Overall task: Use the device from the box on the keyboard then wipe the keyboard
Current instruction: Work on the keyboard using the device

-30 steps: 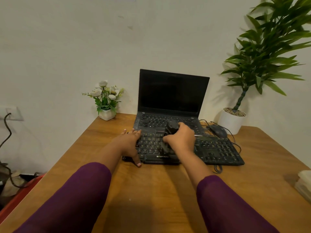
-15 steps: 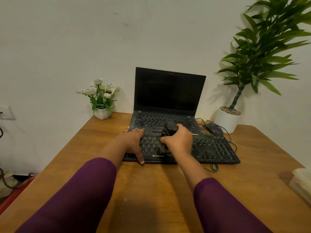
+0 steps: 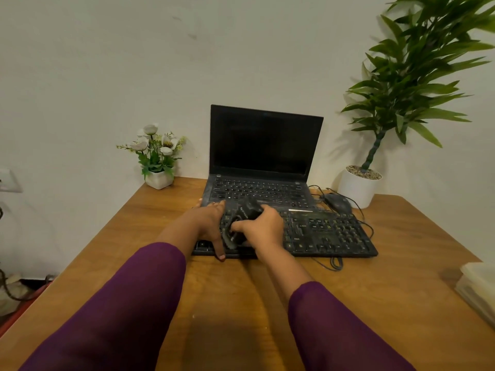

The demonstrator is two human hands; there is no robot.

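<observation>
Left of centre in the frame, the left hand (image 3: 211, 226) lies spread flat on the keyboard's (image 3: 321, 234) left end – thumb over its front edge. Just right, the right hand (image 3: 263, 228) grips the black device (image 3: 242, 220) – tilted over the keys, centre frame, on the desk (image 3: 241, 303).

Home-office desk corner: wooden worktop (image 3: 401, 277) against plain wall, open laptop (image 3: 265, 145), external keyboard (image 3: 329, 234), mouse (image 3: 338, 202), potted plant (image 3: 360, 187), small flower pot (image 3: 158, 159), wall socket (image 3: 8, 180) at left.
</observation>
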